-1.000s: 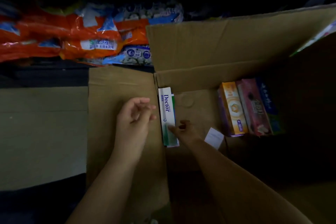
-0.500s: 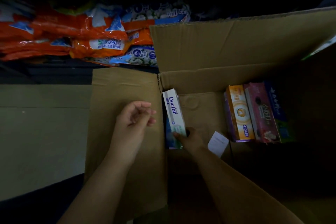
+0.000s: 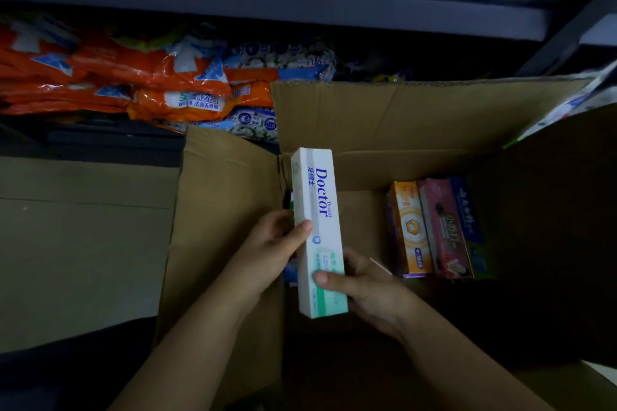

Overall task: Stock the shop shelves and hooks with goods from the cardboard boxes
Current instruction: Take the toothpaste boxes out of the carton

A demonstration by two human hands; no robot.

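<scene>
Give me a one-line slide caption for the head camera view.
Both hands, left hand and right hand, hold a white toothpaste box above an open cardboard box with three more cartons inside.

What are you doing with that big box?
A person is unpacking an open cardboard box in front of shop shelves. Both hands hold a long white toothpaste carton marked "Doctor" above the box: the left hand grips its side, and the right hand holds its lower end. Three more cartons stand side by side inside the box: an orange one, a pink one and a blue one. Orange packets lie on the low shelf behind.
</scene>
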